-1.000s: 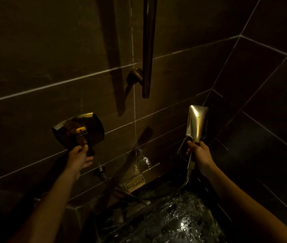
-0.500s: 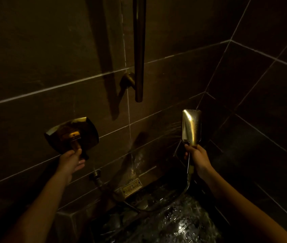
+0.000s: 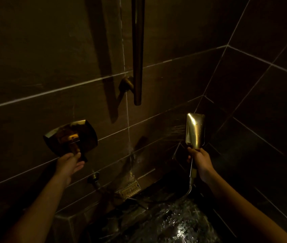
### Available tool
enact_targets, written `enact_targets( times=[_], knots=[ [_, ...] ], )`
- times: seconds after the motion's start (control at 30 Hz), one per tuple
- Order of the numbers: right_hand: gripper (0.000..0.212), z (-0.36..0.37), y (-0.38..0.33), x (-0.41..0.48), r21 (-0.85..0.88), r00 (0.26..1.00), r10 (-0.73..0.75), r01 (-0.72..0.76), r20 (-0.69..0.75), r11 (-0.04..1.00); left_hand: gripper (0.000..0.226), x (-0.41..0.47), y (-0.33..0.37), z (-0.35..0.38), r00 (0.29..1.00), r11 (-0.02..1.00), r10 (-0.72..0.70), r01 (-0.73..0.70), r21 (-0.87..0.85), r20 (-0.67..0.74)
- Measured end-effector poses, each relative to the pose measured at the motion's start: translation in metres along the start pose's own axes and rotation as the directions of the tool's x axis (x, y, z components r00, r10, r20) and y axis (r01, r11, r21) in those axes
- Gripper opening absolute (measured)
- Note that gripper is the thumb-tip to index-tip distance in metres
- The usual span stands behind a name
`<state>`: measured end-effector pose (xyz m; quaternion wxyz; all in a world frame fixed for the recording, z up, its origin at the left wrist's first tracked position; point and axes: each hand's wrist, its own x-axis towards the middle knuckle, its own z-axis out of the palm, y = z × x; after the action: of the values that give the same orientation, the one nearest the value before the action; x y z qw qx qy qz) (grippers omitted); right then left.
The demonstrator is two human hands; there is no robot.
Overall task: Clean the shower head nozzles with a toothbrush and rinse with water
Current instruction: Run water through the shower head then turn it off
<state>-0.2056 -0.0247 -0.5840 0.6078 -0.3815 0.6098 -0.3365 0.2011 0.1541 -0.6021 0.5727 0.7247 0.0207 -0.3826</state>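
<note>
Spray streaks have appeared since a second ago, fanning from the shower head (image 3: 195, 130) onto the dark tiled wall (image 3: 51, 58). At 9 o'clock the left hand (image 3: 69, 163) touches the mixer lever (image 3: 77, 148), fingers mostly straight. At 3 o'clock the right hand (image 3: 200, 162) grips the brass head upright by its handle (droplets bead its back). Its spray face points away, unseen, and the hose (image 3: 190, 188) fades into gloom.

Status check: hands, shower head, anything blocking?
Left hand touching the mixer lever. Right hand grips the handheld shower head, back face toward camera, spray hitting the tiled wall. No toothbrush in view; nothing in the way.
</note>
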Motion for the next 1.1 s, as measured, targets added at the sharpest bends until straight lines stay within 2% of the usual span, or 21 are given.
enact_targets(
  times=[0.2,0.47,0.63,0.8,0.93,1.1],
  knots=[
    [0.015,0.007,0.004,0.003,-0.037,1.0,0.009,-0.01,-0.021,0.999,0.053,0.001,0.003,0.003,0.999,0.997,-0.038,0.035,-0.072,-0.039],
    [0.013,0.012,0.002,0.002,-0.104,1.0,-0.016,0.018,0.02,0.994,0.033,0.011,0.002,0.0,0.997,0.995,-0.061,0.056,-0.083,-0.053],
    [0.008,0.014,-0.009,-0.004,-0.144,0.997,-0.061,0.066,0.044,0.987,0.041,0.018,0.003,0.002,0.993,0.986,-0.102,0.093,-0.142,-0.06],
    [0.016,0.012,-0.014,-0.013,-0.182,0.994,-0.1,0.107,0.051,0.977,0.04,0.012,-0.002,0.009,0.99,0.974,-0.106,0.084,-0.21,-0.092],
    [0.017,0.011,-0.015,-0.021,-0.191,0.991,-0.127,0.132,0.035,0.973,0.041,0.005,0.001,0.006,0.993,0.962,-0.113,0.101,-0.255,-0.032],
    [0.021,0.01,-0.025,-0.031,-0.147,0.983,-0.156,0.17,0.1,0.974,0.045,-0.008,-0.007,0.006,0.995,0.963,-0.088,0.071,-0.262,-0.056]
  ],
)
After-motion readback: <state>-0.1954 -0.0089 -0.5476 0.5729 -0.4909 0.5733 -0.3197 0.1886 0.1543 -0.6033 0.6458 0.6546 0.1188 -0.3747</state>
